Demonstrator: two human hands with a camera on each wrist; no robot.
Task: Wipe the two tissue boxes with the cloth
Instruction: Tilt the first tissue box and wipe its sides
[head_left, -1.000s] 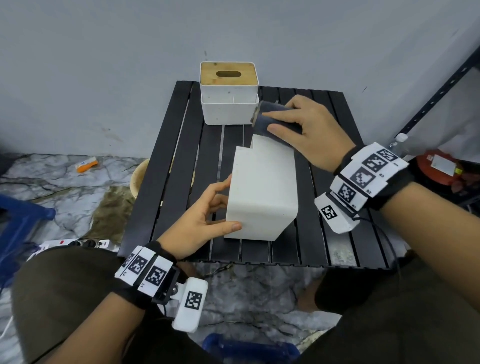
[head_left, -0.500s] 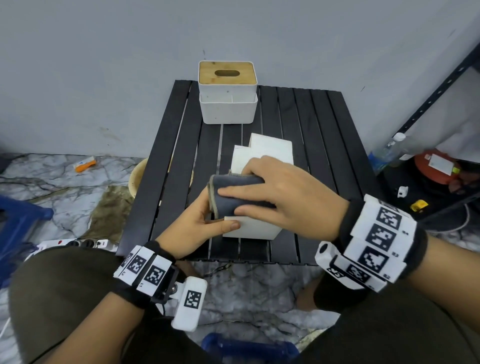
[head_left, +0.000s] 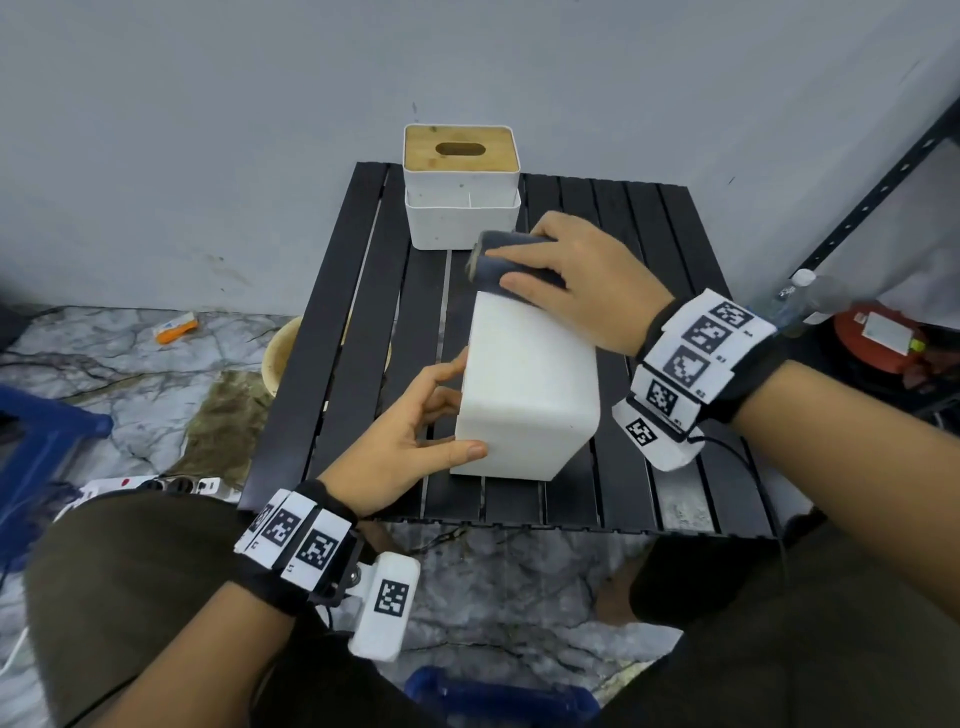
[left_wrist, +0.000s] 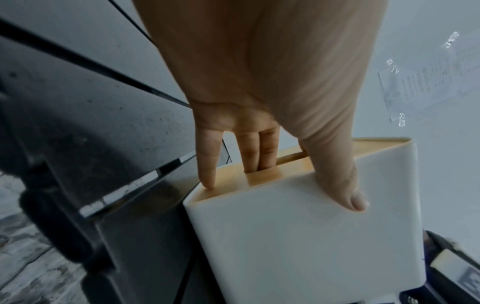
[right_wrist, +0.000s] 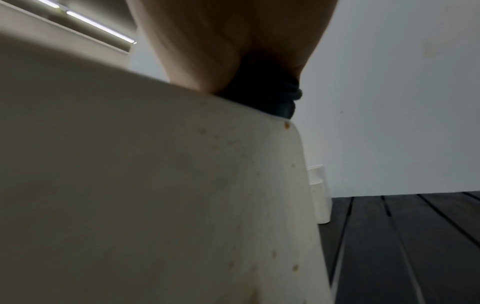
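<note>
A white tissue box (head_left: 530, 384) lies on its side in the middle of the black slatted table (head_left: 332, 332). My left hand (head_left: 441, 410) grips its left end, thumb (left_wrist: 348, 195) on the white side and fingers (left_wrist: 207, 164) on the wooden lid (left_wrist: 262, 174). My right hand (head_left: 519, 270) holds a folded dark cloth (head_left: 498, 260) and presses it on the box's far end; the cloth (right_wrist: 270, 96) meets the spotted box wall (right_wrist: 155, 185). A second white tissue box (head_left: 461, 213) with a slotted wooden lid stands upright at the table's back edge.
A grey wall stands right behind the table. Off the right side are a dark metal shelf (head_left: 878, 192), a bottle (head_left: 800, 291) and a red item (head_left: 883, 332). On the floor at left are a power strip (head_left: 156, 486), a round basin (head_left: 283, 358) and blue plastic furniture (head_left: 47, 431).
My right hand swept the cloth along the box to its near end, then back to the far end. My left hand kept its hold on the box.
</note>
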